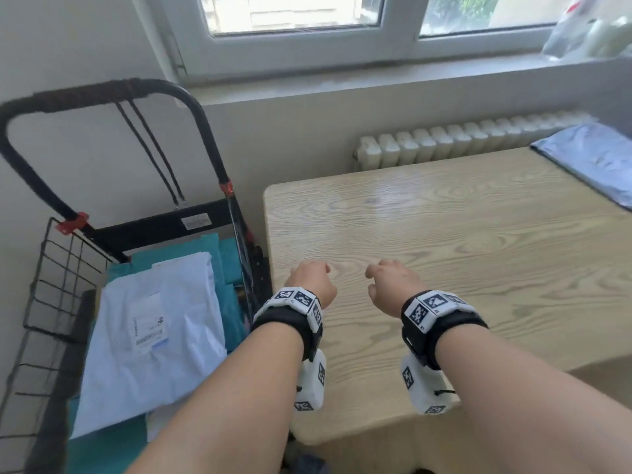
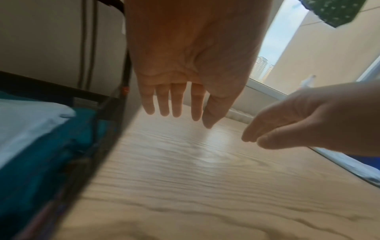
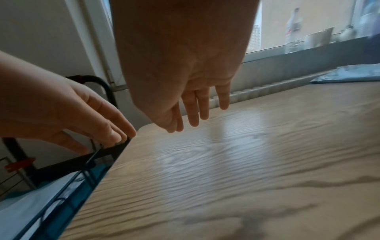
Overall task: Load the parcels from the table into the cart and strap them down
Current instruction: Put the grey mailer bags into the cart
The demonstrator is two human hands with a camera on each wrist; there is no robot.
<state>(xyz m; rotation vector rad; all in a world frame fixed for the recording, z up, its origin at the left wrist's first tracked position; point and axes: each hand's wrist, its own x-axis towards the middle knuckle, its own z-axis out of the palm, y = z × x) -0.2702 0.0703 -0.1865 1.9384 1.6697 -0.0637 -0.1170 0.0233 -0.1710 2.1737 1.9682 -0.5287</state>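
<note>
A black wire cart (image 1: 51,268) stands left of the wooden table (image 1: 461,251). In it lie teal parcels (image 1: 191,251) with a white parcel (image 1: 154,330) on top, also in the left wrist view as the white parcel (image 2: 26,116). Two black straps (image 1: 150,148) hang from the cart handle (image 1: 102,92). A blue-grey parcel (image 1: 591,162) lies at the table's far right corner. My left hand (image 1: 309,278) and right hand (image 1: 390,278) hover side by side over the table's near left part. Both hold nothing, fingers hanging relaxed (image 2: 174,104) (image 3: 197,108).
A white radiator (image 1: 461,138) runs along the wall behind the table, under a window sill (image 1: 376,77) with bags and bottles (image 1: 591,29) at its right end. The cart's right side (image 1: 249,261) sits close against the table's left edge.
</note>
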